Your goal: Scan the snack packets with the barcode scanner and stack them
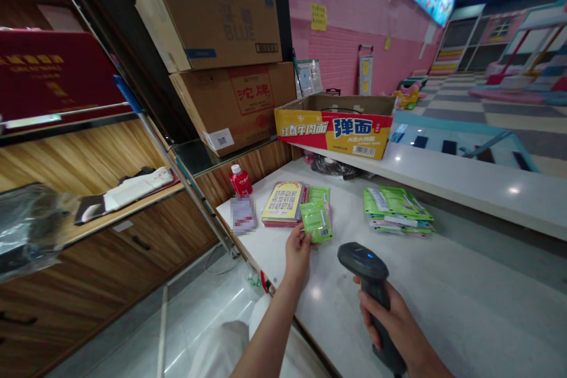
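Note:
My left hand [297,249] pinches the left edge of a green packet [316,221], which has a barcode near its lower right corner. Behind it another green packet [319,194] lies on the counter, partly covered. Wrapped around its handle, my right hand [392,322] holds a black barcode scanner [364,261] upright, a blue light showing on its top. The scanner's head is to the right of the packet and apart from it. Beside the left hand lies a stack of booklets with a yellow cover [284,201]. Farther right sits a pile of green packets [398,207].
A red bottle [240,179] and a blurred card [243,215] are at the counter's left edge. An open noodle carton [332,133] stands on the raised ledge [447,183]. Two stacked cardboard boxes [239,97] rise at the back left, near a slanted pole [153,130].

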### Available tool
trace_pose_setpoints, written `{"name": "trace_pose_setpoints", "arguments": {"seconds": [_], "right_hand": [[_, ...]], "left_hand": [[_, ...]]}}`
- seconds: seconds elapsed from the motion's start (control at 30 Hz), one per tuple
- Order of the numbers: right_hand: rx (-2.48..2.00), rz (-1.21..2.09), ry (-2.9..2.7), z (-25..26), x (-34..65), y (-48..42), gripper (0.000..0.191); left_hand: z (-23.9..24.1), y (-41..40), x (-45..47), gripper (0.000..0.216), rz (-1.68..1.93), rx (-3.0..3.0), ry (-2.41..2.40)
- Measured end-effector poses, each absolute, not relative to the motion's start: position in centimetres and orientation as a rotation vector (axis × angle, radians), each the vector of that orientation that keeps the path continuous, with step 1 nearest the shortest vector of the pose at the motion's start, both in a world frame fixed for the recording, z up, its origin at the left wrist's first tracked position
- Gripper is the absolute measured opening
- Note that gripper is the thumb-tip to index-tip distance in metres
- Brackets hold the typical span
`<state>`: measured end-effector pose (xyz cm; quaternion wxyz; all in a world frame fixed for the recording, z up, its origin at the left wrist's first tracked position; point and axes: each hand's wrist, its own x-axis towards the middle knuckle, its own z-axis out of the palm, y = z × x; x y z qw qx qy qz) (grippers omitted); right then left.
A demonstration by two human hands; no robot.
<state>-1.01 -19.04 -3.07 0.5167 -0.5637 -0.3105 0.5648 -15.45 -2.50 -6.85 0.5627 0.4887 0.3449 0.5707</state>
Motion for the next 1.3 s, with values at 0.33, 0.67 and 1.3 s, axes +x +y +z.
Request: {"name": "trace_pose_setpoints", "arguments": {"seconds": [0.33,0.67,1.3], "right_hand": [[-1.344,1.311,-0.822,-3.0,-0.7,-18.8,0.044],[-1.227,1.335,-0.69,-2.7,0.2,-18.5,0.049],[-1.046,1.138,-0.424,-3.9,3.3,-17.1,0.043]], "left_hand": [[-6.5,-2.7,-15.3,0.028,1.31,1.262,0.941],[-6.7,-2.7,-15.2,0.036,1.289,1.17,0.911],[-2.1,7.2,-9.0,0.021,1.227,1.499,1.464]]}}
